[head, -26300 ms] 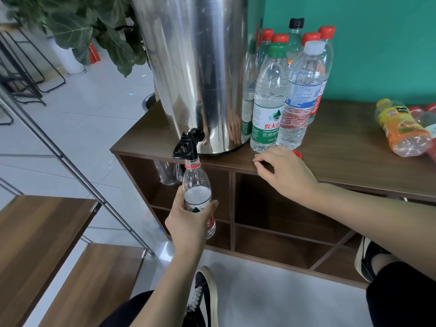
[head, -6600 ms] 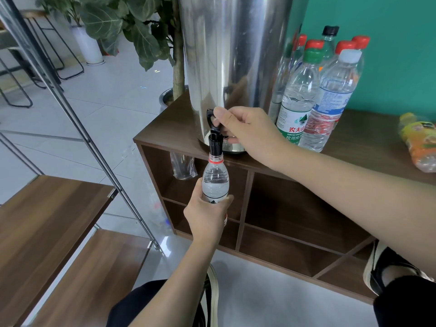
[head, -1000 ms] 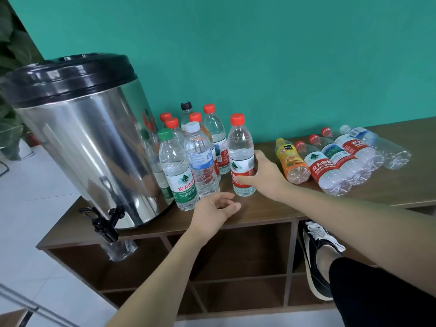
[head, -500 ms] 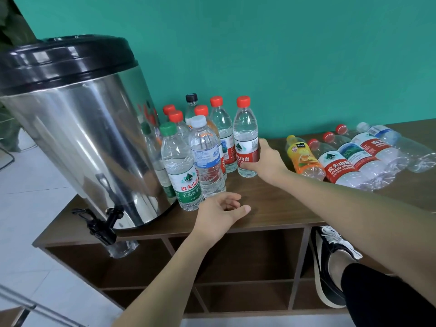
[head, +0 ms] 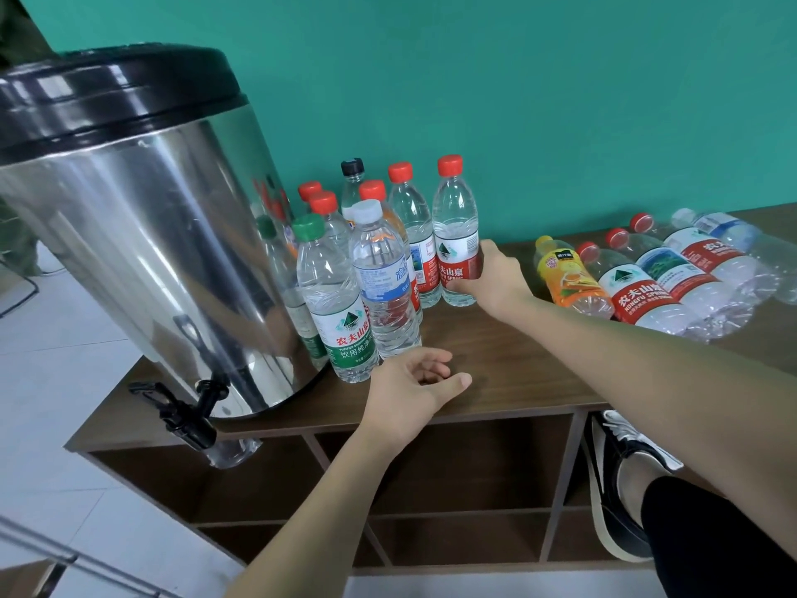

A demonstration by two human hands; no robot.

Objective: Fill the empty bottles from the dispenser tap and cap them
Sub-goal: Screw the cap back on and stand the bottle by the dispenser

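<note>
A steel dispenser [head: 142,235] with a black lid stands at the left of the wooden cabinet top [head: 509,373]. Its black tap [head: 181,412] juts over the front edge. Beside it stands a cluster of several capped, filled bottles [head: 379,269]. My right hand [head: 491,278] grips the red-capped bottle [head: 455,222] at the cluster's right edge, upright on the top. My left hand [head: 414,390] hovers over the front of the cabinet top with loosely curled fingers, holding nothing.
Several empty bottles [head: 673,278] lie on their sides at the right, along with an orange juice bottle [head: 569,278]. A clear bottle [head: 233,453] sits in the shelf under the tap. Open cubbies [head: 453,481] fill the cabinet below. My shoe [head: 621,481] rests at lower right.
My right hand has set the red-capped bottle further back beside the cluster. My left hand has barely moved. The camera has come slightly closer.
</note>
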